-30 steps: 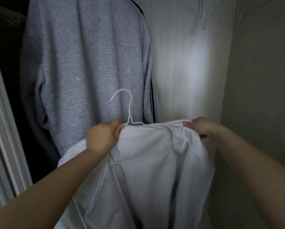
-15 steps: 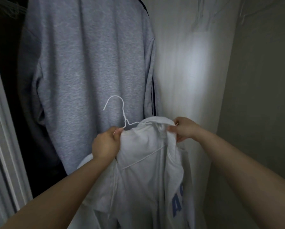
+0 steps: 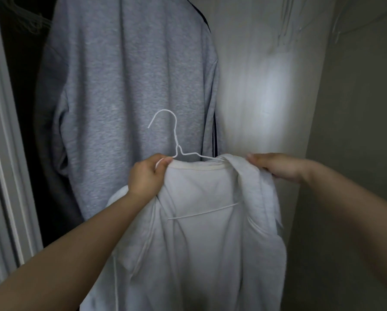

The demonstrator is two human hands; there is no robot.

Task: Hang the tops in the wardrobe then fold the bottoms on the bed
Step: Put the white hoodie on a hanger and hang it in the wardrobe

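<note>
White top [image 3: 201, 232] between both raised hands

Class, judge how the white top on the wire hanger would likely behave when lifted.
The white top probably flops: it sags in folds below the wire hanger. Likely light, since the left hand and right hand hold it by its edges.

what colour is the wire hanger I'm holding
White, a thin wire hanger, clearest in the head view against the grey sweatshirt.

Home bedroom closet, grey sweatshirt [image 3: 129, 104] hanging inside, white door frame [image 3: 6, 153], plain walls [image 3: 356, 131]
</note>
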